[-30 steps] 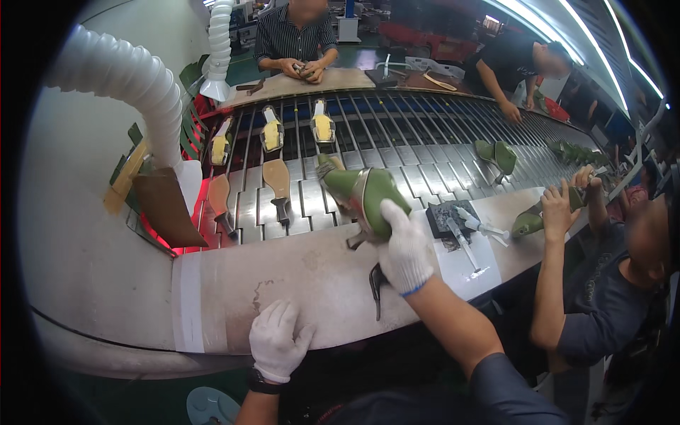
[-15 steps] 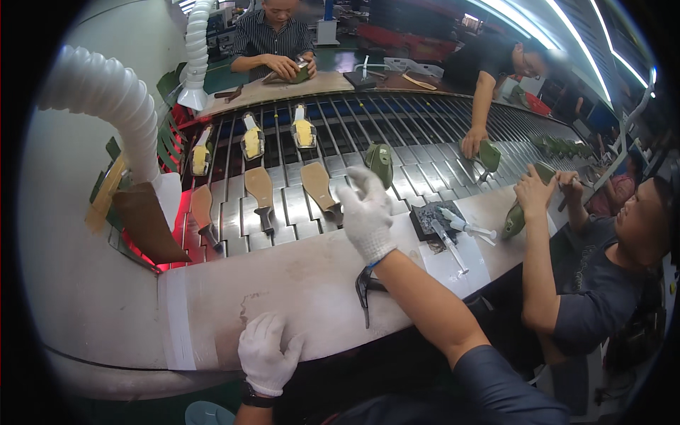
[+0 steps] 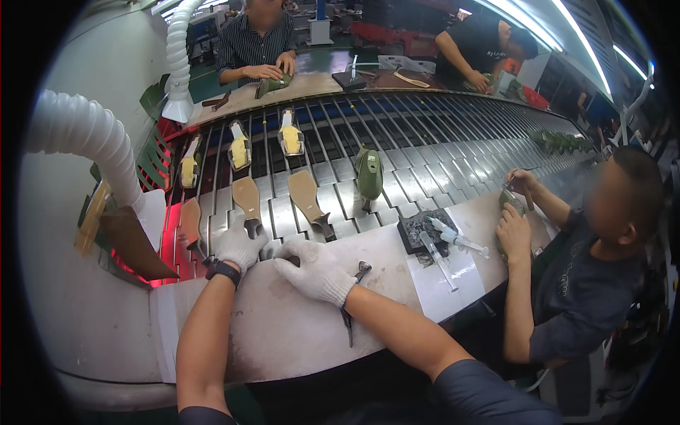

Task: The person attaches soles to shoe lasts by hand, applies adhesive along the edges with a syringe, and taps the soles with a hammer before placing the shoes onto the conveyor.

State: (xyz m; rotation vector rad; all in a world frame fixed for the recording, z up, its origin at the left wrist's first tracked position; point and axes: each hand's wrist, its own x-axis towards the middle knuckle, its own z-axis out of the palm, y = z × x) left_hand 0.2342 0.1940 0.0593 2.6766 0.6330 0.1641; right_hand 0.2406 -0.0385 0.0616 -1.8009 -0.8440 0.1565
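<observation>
My left hand [image 3: 241, 246], in a white glove, is closed around the dark heel of the middle tan shoe sole [image 3: 246, 195] at the conveyor's near edge. Just right of it, my gloved right hand [image 3: 315, 270] hovers over the bench with loosely curled fingers and a gap at the thumb; nothing shows in it. Other heeled soles lie on either side, a right one [image 3: 307, 195] and a left one [image 3: 190, 219]. Beyond them rest several shoe uppers with yellow undersides, one here [image 3: 239, 149]. A green shoe [image 3: 369, 173] stands farther right.
A black tool with a curved head [image 3: 348, 319] lies by my right wrist. Syringes [image 3: 457, 239] rest on a dark block [image 3: 414, 239] and white sheet. A white hose [image 3: 92, 142] hangs at left. One co-worker [image 3: 588, 269] sits at right; two others work across the conveyor.
My left hand has gone from the bench's front edge up to the middle sole. My right hand has come back from near the green shoe toward the left. The co-worker across has withdrawn a reaching arm.
</observation>
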